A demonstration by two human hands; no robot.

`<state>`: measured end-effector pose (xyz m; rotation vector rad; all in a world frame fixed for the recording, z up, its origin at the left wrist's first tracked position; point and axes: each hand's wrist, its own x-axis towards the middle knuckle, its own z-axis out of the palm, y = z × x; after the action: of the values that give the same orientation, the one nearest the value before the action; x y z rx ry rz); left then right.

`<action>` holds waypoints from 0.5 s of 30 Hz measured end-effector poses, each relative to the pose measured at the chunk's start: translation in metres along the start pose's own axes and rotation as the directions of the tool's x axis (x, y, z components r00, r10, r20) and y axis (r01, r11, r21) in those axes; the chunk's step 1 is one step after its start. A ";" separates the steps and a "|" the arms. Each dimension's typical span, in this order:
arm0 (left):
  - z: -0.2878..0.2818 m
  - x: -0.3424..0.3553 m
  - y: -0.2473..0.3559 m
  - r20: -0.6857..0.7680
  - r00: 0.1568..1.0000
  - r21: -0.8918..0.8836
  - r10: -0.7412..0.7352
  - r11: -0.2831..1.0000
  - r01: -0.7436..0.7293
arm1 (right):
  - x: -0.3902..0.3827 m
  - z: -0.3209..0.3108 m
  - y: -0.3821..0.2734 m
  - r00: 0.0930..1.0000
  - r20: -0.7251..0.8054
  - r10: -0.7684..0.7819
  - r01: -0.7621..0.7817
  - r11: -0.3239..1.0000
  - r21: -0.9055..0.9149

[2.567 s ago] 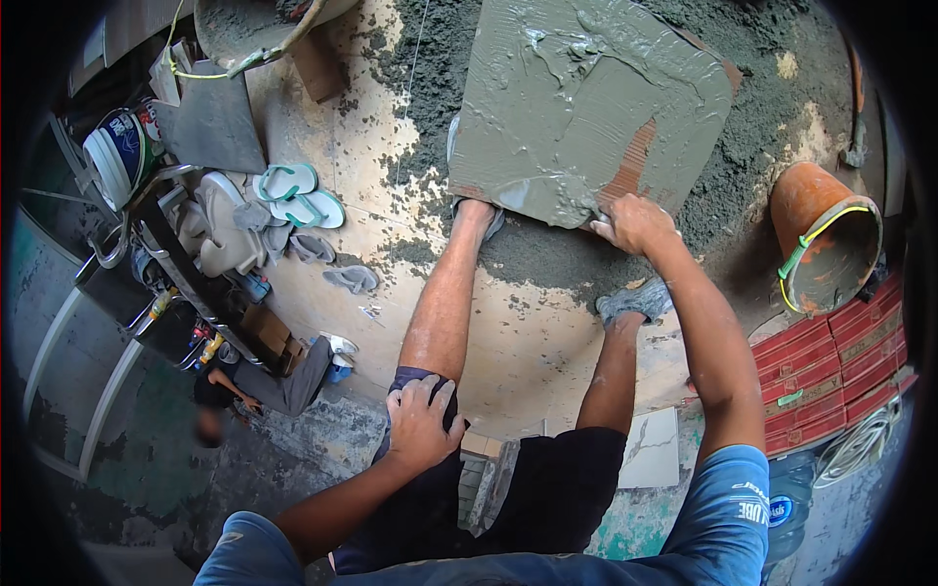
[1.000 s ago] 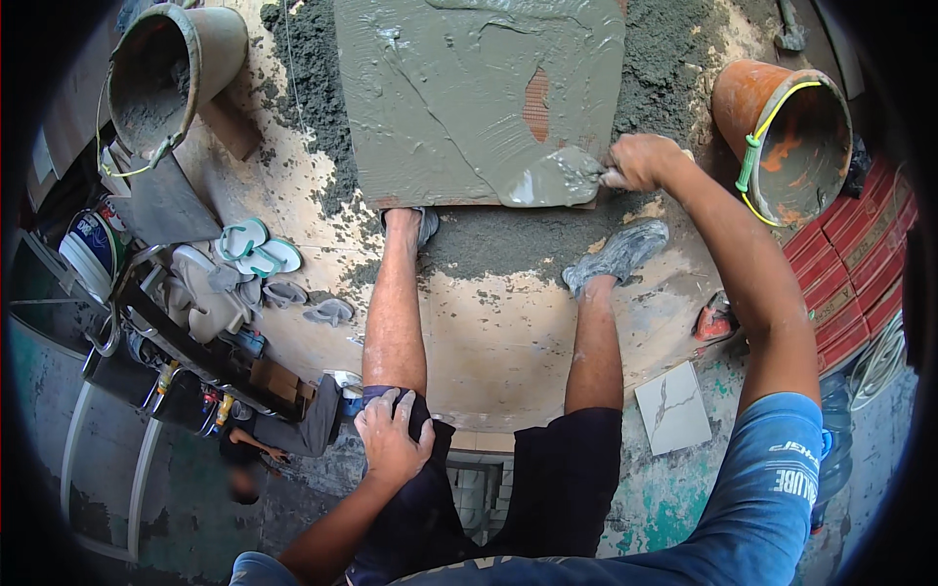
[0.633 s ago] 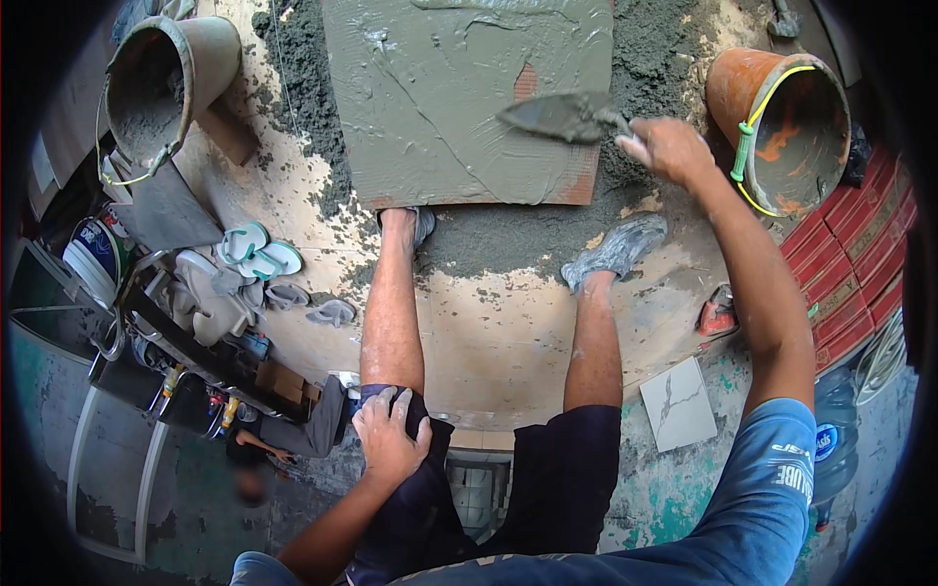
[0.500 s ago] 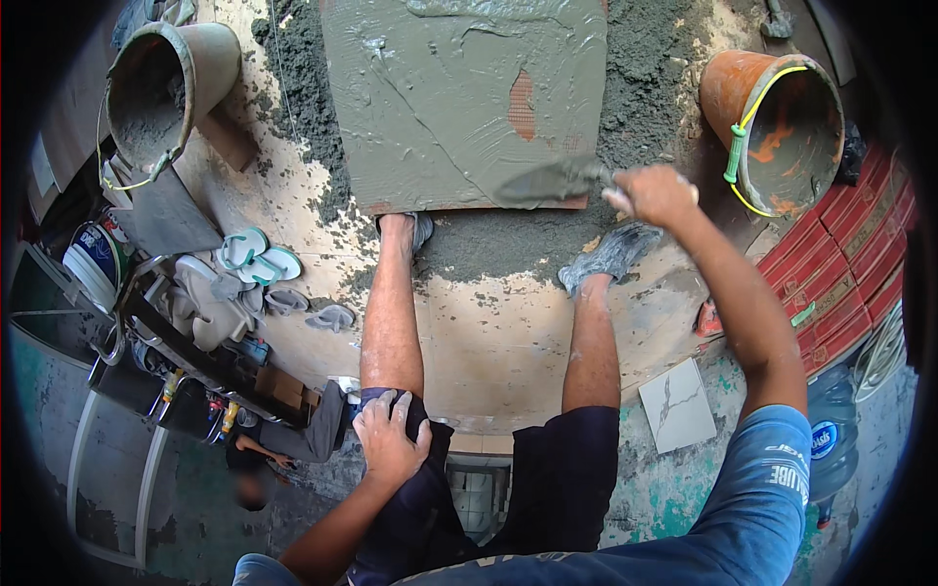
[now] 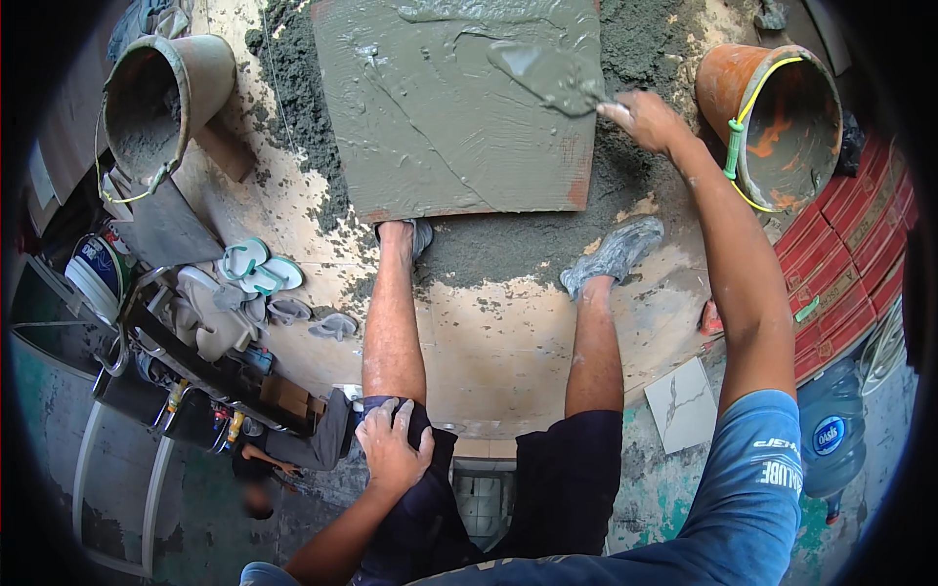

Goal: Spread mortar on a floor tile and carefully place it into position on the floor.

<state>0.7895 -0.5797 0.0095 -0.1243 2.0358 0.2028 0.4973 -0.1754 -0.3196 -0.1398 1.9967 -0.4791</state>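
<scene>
My right hand (image 5: 645,119) grips the handle of a trowel (image 5: 542,73), whose mortar-smeared blade lies over the upper right part of a large square tile (image 5: 440,161). Grey mortar coats the tile; some reddish backing shows at its right edge. Rough cement (image 5: 278,59) surrounds it. My left hand (image 5: 393,449) rests on my left knee with its fingers apart and holds nothing. My left foot sits at the tile's lower edge; my right foot, in a grey covering (image 5: 611,254), stands lower right of it.
A grey bucket (image 5: 210,83) lies at left, an orange one (image 5: 723,88) at right. Slippers (image 5: 244,259) and clutter line the left. Red boxes (image 5: 831,254), a water jug (image 5: 831,420) and a white tile (image 5: 679,405) are at right. Another person (image 5: 259,459) is at lower left.
My right hand has moved the trowel from the tile's lower edge up to its upper right. The bare reddish patch mid-tile is now covered. My left hand stays on the knee.
</scene>
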 end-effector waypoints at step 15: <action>-0.003 0.001 -0.002 -0.027 0.999 0.001 0.028 1.000 -0.028 | -0.080 0.066 0.045 0.952 0.307 0.020 0.091 0.935 -0.343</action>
<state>0.7862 -0.5820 0.0098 -0.0983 2.0652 0.2193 0.5969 -0.1277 -0.2963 -0.4489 1.7568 -0.1037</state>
